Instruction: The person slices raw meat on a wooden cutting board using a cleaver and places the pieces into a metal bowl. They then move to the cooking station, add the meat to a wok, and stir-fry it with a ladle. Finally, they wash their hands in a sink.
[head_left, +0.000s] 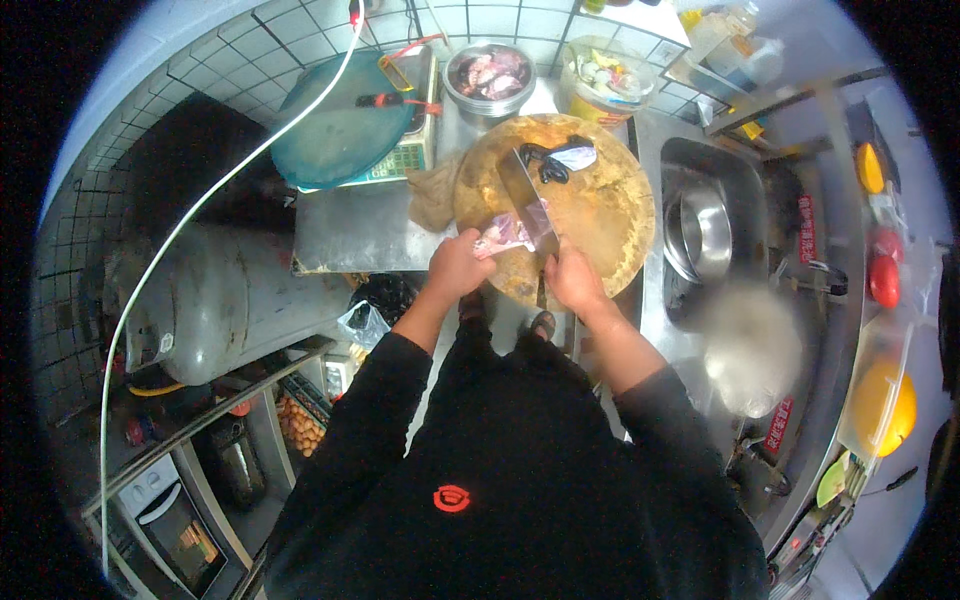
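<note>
On a round wooden chopping block (600, 217) lies a piece of raw meat (501, 234). My left hand (459, 262) grips its left end at the block's near left edge. My right hand (574, 276) is closed round the handle of a cleaver (526, 196), whose broad blade slants across the right part of the meat. The blade hides some of the meat, and I cannot tell how deep the edge sits. Beyond the blade, a black item with a pale patch (574, 157) rests on the block. A steel bowl (489, 107) of raw meat pieces stands behind the block.
A kitchen scale (405, 163) with a green round lid (337, 127) on it stands at the back left. A brown cloth (433, 196) touches the block. Behind is a tub of scraps (609, 79). To the right, a sink (675, 300) holds a steel basin (697, 234).
</note>
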